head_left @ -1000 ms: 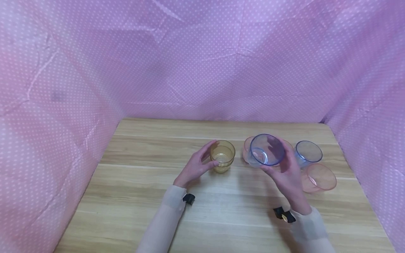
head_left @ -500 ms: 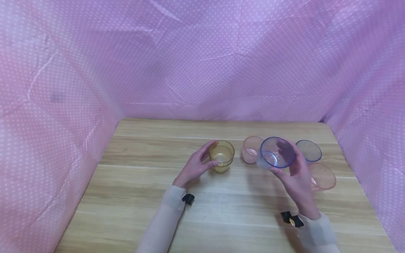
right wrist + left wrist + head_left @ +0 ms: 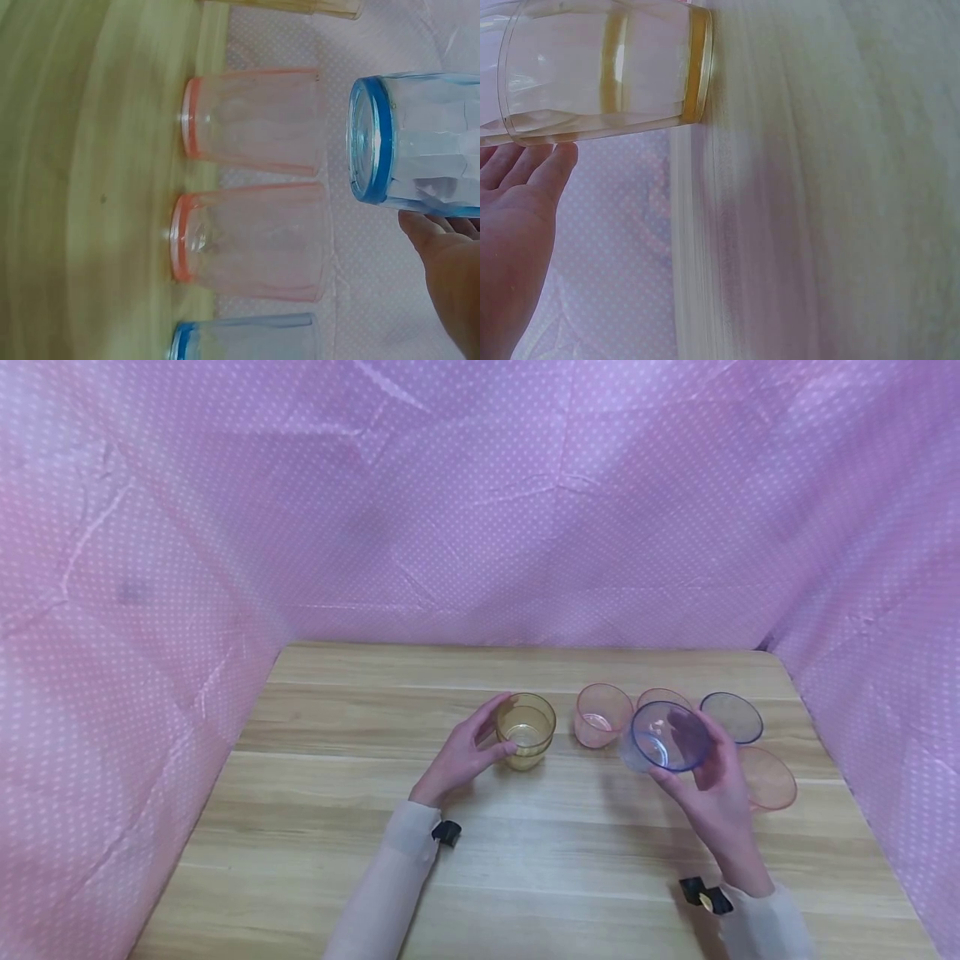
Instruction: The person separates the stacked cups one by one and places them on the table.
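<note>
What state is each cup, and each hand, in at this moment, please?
yellow cup: upright on the table, gripped by the left hand.
blue cup: held off the table and tilted by the right hand.
second blue cup: upright on the table, untouched.
three pink cups: upright on the table, untouched.

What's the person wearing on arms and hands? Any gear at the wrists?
Both hands are bare: left hand, right hand. Each forearm has a pale, sheer cream sleeve to the wrist. A small black clip-like device sits at each wrist; the right one shows a yellowish spot.
</note>
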Demonstrator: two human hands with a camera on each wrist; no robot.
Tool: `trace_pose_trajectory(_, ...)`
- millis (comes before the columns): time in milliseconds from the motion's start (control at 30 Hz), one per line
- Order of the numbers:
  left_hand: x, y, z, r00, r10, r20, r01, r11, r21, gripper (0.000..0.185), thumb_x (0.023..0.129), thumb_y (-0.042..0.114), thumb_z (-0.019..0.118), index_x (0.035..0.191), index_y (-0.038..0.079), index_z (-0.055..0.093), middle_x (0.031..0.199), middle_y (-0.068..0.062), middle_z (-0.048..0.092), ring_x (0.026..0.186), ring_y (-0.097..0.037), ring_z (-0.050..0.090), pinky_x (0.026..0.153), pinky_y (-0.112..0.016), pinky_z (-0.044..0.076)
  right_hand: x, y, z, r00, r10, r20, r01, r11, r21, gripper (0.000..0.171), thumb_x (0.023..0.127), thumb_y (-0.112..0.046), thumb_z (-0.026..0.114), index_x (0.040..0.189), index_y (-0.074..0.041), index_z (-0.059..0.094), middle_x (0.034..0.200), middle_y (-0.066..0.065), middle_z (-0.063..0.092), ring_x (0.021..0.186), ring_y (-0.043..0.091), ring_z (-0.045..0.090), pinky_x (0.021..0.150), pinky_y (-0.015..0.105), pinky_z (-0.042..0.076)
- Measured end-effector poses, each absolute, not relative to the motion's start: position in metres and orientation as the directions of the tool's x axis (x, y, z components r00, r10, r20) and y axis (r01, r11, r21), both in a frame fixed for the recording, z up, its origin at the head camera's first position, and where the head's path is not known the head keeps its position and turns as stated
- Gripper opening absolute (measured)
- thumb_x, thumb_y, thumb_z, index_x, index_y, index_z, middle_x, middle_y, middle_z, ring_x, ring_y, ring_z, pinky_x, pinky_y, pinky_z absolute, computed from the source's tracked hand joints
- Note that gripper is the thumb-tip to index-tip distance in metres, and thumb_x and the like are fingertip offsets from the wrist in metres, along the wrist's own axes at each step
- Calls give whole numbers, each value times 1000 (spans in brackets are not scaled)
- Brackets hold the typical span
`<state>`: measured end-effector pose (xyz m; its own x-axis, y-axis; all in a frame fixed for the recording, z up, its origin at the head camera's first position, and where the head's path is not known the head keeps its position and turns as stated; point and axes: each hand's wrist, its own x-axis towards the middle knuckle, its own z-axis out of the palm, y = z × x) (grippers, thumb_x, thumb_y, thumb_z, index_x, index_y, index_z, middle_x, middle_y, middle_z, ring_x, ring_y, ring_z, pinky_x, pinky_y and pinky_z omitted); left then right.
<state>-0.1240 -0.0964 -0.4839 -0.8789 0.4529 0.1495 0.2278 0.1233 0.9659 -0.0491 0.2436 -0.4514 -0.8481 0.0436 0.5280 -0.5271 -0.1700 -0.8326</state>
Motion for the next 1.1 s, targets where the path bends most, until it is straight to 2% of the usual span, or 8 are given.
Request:
trace_pose_trajectory(167,-124,-97,-485,-878,455,147,225,122,967,80,96,21,77,163,23,33,163,2,40,150,-18,36,123,-32,31,-48,249,-458,-856,15,516,-512,-157,-844,95,70,41,61,154,10,30,148,25,50,138,27,51,119,28,38)
trace_pose_trajectory(333,-124,-97,-485,-879,454,147,224,121,967,80,95,19,77,163,20,34,163,1,41,150,-18,37,123,-32,32,-45,252,-464,-900,10,435,-435,-15,-900,97,72,38,63,157,2,33,148,16,53,138,18,51,116,21,39)
trace_pose_trajectory(700,-124,-96,-485,-877,452,159,234,114,965,80,95,17,77,163,20,34,163,0,41,150,-18,37,123,-33,31,-37,257,-474,-937,49,345,-330,193,-924,92,73,31,72,153,3,36,141,12,57,132,13,55,111,13,41)
trace_pose_trajectory(833,-124,-96,-485,-879,449,158,233,116,966,80,95,18,77,162,20,35,163,1,41,150,-18,37,123,-33,31,-34,260,-477,-944,60,325,-309,183,-933,89,73,32,71,151,7,35,142,8,57,132,10,55,111,12,40)
trace_pose_trajectory(1100,-124,-96,-486,-881,448,150,227,124,966,80,95,18,78,162,19,34,163,-1,41,150,-20,37,123,-35,32,-28,266,-481,-952,60,299,-274,260,-926,89,72,30,74,150,6,38,140,4,59,132,4,54,111,11,39)
